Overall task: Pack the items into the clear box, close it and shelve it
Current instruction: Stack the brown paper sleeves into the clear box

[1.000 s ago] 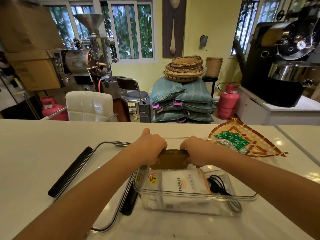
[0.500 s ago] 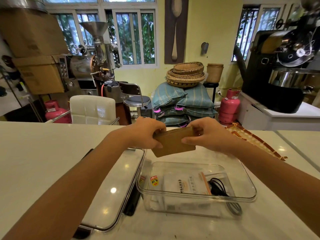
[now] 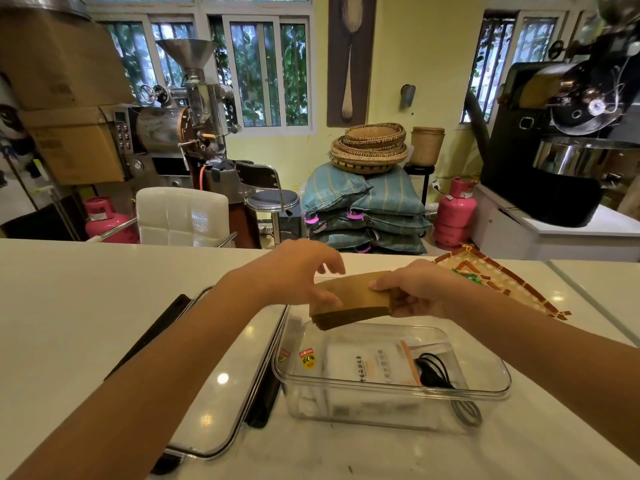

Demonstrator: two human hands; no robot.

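A stack of brown cardboard sleeves (image 3: 353, 299) hovers over the far rim of the clear box (image 3: 391, 393). My right hand (image 3: 415, 289) grips its right end. Over the stack's left end, my left hand (image 3: 304, 271) has its fingers spread, with the thumb touching the near edge. Inside the box lie a white packet (image 3: 370, 368) and a black cable (image 3: 433, 372). The box's clear lid (image 3: 221, 393) with black clips lies flat just left of the box.
A woven triangular tray (image 3: 512, 289) with green packets (image 3: 465, 273) sits at the back right of the white counter (image 3: 86, 306). Beyond the counter stand a white chair (image 3: 181, 216), a stool, stacked sacks, pink gas cylinders and roasting machines.
Both hands lifted the cardboard stack up out of the box and held it above. Now the left hand's fingers have opened off it while the right hand keeps hold.
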